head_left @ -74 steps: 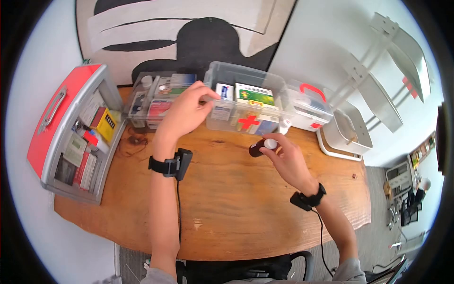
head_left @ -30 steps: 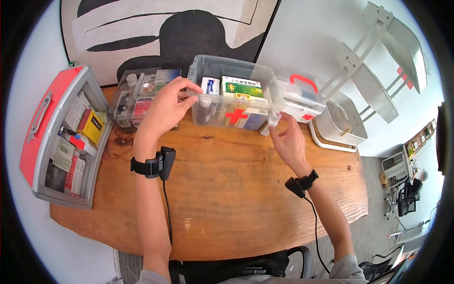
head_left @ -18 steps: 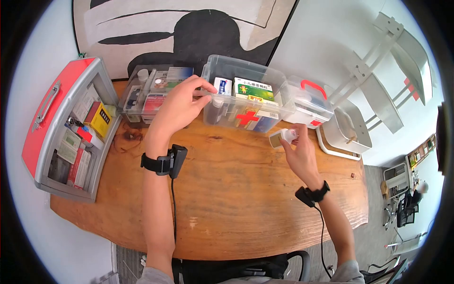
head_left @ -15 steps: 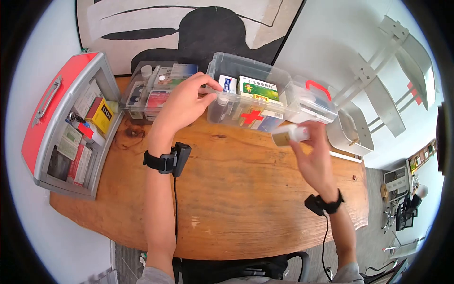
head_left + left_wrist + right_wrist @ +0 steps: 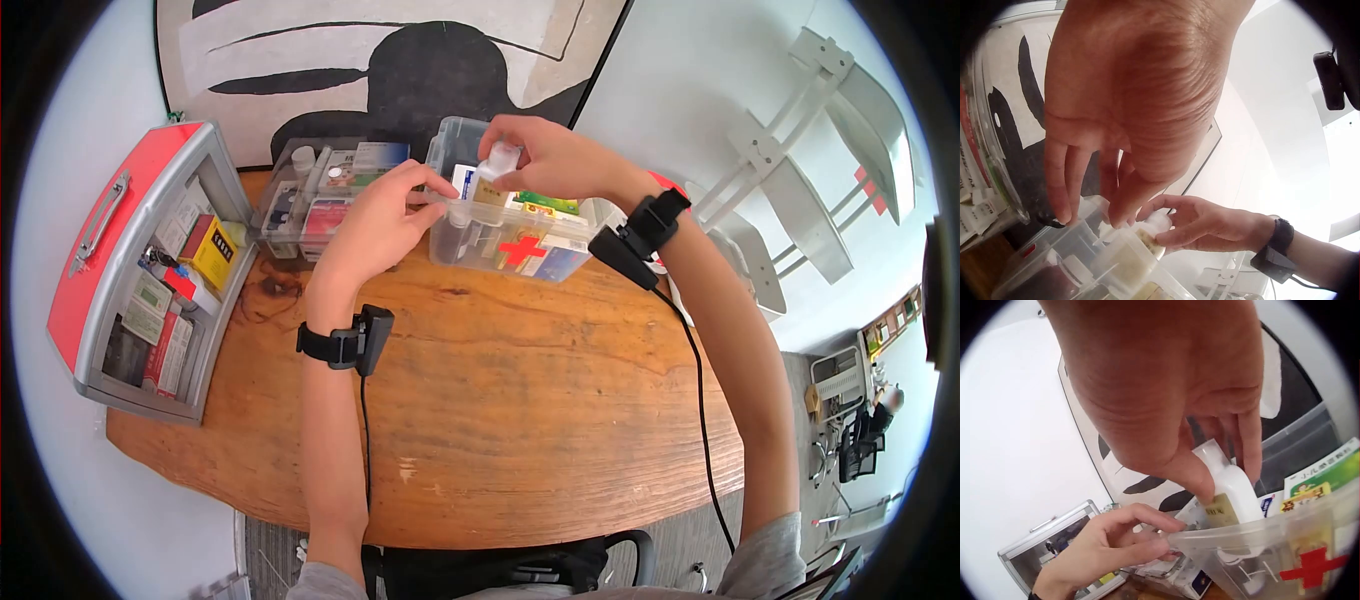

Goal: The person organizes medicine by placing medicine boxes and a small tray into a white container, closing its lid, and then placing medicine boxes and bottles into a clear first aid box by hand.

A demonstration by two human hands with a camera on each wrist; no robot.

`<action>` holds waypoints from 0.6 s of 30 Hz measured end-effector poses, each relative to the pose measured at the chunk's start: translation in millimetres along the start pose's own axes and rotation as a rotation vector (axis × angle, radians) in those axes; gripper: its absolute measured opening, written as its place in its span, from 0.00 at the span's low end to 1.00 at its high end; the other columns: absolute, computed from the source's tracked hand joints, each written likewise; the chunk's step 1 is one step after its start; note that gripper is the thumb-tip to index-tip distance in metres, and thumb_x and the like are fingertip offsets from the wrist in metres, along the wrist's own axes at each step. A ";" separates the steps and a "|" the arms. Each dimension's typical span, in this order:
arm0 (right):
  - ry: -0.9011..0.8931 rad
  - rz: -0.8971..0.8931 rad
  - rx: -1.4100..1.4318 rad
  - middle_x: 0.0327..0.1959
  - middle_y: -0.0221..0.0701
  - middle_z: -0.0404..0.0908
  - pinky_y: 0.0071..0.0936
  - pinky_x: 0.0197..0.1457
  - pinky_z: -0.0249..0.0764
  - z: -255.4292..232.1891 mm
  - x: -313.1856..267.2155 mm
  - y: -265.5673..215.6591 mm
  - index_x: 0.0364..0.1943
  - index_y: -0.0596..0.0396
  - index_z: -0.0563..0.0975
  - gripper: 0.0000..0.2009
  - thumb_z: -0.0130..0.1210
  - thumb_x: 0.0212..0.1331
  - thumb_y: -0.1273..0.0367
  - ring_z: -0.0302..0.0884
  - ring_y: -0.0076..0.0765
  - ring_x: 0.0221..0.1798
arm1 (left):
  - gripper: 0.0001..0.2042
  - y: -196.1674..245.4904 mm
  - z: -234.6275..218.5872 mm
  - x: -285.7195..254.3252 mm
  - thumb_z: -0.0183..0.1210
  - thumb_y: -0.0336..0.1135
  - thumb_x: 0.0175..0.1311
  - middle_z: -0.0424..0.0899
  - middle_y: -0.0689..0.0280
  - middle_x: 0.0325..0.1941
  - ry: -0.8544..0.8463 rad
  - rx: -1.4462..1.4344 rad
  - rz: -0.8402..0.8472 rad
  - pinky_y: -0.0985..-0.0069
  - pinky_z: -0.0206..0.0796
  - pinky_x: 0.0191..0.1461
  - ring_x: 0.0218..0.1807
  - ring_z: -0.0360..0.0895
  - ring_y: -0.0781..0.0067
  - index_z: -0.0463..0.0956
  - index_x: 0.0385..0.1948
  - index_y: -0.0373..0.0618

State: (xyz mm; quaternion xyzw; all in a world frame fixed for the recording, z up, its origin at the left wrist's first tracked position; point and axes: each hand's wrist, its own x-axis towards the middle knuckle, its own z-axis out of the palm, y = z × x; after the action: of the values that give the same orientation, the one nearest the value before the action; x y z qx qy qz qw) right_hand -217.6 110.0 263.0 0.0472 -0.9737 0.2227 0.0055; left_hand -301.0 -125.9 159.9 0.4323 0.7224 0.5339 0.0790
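Observation:
A white bottle with a gold label (image 5: 491,184) is pinched by its cap end in the right hand (image 5: 560,160), over the left part of a clear bin (image 5: 480,262) with a red cross. In the right wrist view the bottle (image 5: 1238,494) tilts, its lower end behind the bin's rim. The left hand (image 5: 385,225) grips the bin's left rim between thumb and fingers, as the left wrist view also shows that hand (image 5: 1129,112). Inside the bin stand a green and white box (image 5: 560,204), a blue and white box (image 5: 463,180) and other boxes.
A divided clear container (image 5: 283,246) stands left of the bin, and a red and grey cabinet (image 5: 120,220) at the far left. Behind the right forearm are a white caddy (image 5: 765,290) and a tiered rack (image 5: 790,160). The wooden table (image 5: 480,400) spans the front.
The right hand set a dark bottle out of sight, took hold of the white bottle right of the bin, and carried it up and left over the bin. The left hand stays at the rim.

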 end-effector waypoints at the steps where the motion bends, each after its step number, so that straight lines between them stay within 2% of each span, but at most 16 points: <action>1: -0.095 0.008 -0.057 0.48 0.33 0.85 0.33 0.48 0.77 0.5 3.9 0.9 0.56 0.53 0.82 0.16 0.69 0.66 0.69 0.81 0.32 0.45 | 0.08 -1.0 -0.3 0.2 0.65 0.26 0.76 0.84 0.65 0.54 0.000 0.000 -0.004 0.69 0.76 0.60 0.55 0.87 0.66 0.83 0.52 0.39; 5: -0.113 -0.014 -0.006 0.48 0.34 0.86 0.35 0.55 0.77 -3.4 15.6 10.9 0.54 0.53 0.85 0.15 0.70 0.64 0.69 0.82 0.35 0.51 | 0.07 0.0 -0.1 0.5 0.64 0.25 0.76 0.84 0.64 0.54 0.001 0.016 0.000 0.69 0.77 0.60 0.55 0.88 0.66 0.83 0.52 0.39; 7: -0.158 0.017 -0.112 0.49 0.35 0.87 0.38 0.62 0.76 -10.5 16.5 3.6 0.53 0.52 0.87 0.16 0.70 0.62 0.67 0.82 0.38 0.58 | 0.07 0.7 -0.6 0.3 0.64 0.25 0.76 0.84 0.64 0.54 -0.001 0.008 -0.010 0.69 0.77 0.60 0.55 0.88 0.65 0.83 0.52 0.39; 10: -0.220 0.026 -0.228 0.52 0.36 0.88 0.39 0.65 0.75 -10.3 23.1 2.8 0.53 0.51 0.89 0.17 0.71 0.59 0.66 0.81 0.40 0.62 | 0.07 0.4 0.4 0.5 0.64 0.25 0.76 0.84 0.64 0.54 0.000 0.016 -0.017 0.69 0.77 0.59 0.55 0.88 0.65 0.83 0.52 0.39; 18: -0.353 0.162 -0.141 0.55 0.37 0.89 0.40 0.67 0.76 -17.2 34.5 -10.9 0.57 0.49 0.89 0.21 0.71 0.57 0.66 0.85 0.40 0.58 | 0.08 6.6 -0.5 0.0 0.65 0.26 0.76 0.85 0.64 0.54 0.004 0.061 -0.042 0.69 0.77 0.59 0.55 0.88 0.64 0.84 0.51 0.40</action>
State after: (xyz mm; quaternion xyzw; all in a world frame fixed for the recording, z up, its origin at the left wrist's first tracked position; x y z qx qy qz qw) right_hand -251.1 104.6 284.3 0.0064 -0.9734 0.1420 -0.1798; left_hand -297.7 -125.9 165.7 0.4182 0.7473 0.5108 0.0757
